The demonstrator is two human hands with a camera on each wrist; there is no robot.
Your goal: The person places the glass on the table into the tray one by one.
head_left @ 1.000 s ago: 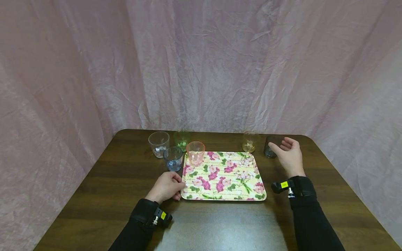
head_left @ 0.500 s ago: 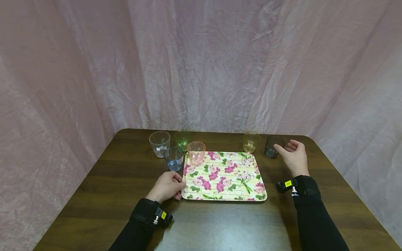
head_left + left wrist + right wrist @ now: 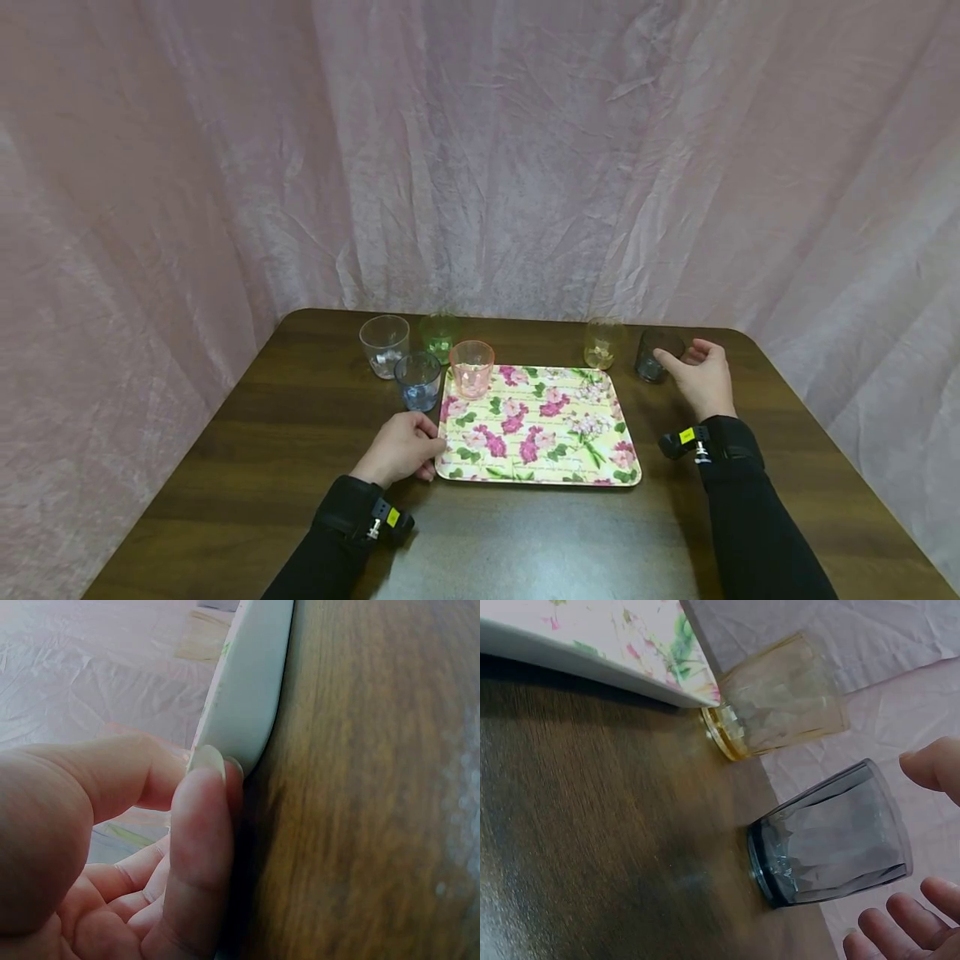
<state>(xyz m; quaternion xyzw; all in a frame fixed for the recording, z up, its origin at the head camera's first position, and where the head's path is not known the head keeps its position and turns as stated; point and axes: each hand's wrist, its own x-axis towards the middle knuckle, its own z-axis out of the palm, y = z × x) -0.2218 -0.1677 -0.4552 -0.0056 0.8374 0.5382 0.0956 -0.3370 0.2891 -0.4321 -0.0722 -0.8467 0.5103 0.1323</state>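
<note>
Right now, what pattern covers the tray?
The tray is floral, pink and green on pale yellow; the head view shows it best.

Tray (image 3: 592,667) partly outside right wrist view

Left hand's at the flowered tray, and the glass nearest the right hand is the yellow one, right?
Not the yellow glass: the right hand is nearest the dark grey glass, as the right wrist view shows. The left hand is indeed at the flowered tray.
</note>
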